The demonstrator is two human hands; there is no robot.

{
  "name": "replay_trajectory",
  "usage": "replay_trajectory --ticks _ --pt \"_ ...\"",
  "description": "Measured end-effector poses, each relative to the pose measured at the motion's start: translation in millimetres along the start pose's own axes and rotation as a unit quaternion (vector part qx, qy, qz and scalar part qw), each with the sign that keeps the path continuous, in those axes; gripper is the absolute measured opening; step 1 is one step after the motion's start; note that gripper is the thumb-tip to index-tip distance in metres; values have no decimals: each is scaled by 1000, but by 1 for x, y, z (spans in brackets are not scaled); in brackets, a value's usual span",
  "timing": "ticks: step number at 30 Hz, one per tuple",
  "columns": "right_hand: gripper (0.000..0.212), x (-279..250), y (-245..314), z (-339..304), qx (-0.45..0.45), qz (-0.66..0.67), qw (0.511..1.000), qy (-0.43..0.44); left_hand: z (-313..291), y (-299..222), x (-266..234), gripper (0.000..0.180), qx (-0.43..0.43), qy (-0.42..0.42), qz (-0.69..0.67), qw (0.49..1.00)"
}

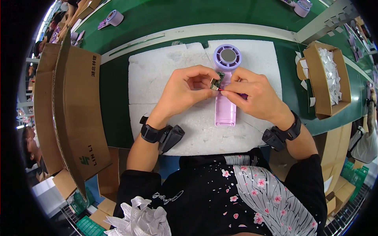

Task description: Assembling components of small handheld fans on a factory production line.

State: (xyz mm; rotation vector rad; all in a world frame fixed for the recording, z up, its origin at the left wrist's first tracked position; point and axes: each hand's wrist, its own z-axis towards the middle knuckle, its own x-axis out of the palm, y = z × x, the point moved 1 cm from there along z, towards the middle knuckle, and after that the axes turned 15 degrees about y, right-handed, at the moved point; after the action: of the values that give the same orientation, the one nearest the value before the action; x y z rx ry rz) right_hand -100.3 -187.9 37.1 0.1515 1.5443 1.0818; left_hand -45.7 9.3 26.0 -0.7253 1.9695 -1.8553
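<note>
A small green circuit board (217,81) is pinched between the thumb and fingers of my left hand (189,86). My right hand (252,92) is closed at the board's lower edge, its thumb and forefinger gripping a thin red wire (221,90) that meets a pale connector there. Just below both hands lies the open pink handle shell (225,112) of a handheld fan. Its round lilac fan head (228,57), with a grey disc in the middle, rests farther away on the white foam sheet (169,70). My right fingers partly hide a dark purple piece under them.
A tall cardboard box (82,110) stands at the left. On the right, an open carton (330,78) holds many small white pieces. Behind the foam, a pale rail (177,34) crosses the green table, with another lilac fan (114,18) beyond it.
</note>
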Motion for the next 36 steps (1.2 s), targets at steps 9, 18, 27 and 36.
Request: replay_trajectory --ticks 9,18,27,36 --pt "22 3 -1 2 0 39 998 -45 3 3 6 39 45 -11 49 998" --pt "27 5 6 5 6 3 995 -95 5 7 14 35 70 -59 85 992" --pt "30 2 7 4 40 17 995 -86 6 11 12 33 86 -61 113 988" --pt "31 4 5 4 50 2 992 -118 3 7 12 27 67 -76 150 983"
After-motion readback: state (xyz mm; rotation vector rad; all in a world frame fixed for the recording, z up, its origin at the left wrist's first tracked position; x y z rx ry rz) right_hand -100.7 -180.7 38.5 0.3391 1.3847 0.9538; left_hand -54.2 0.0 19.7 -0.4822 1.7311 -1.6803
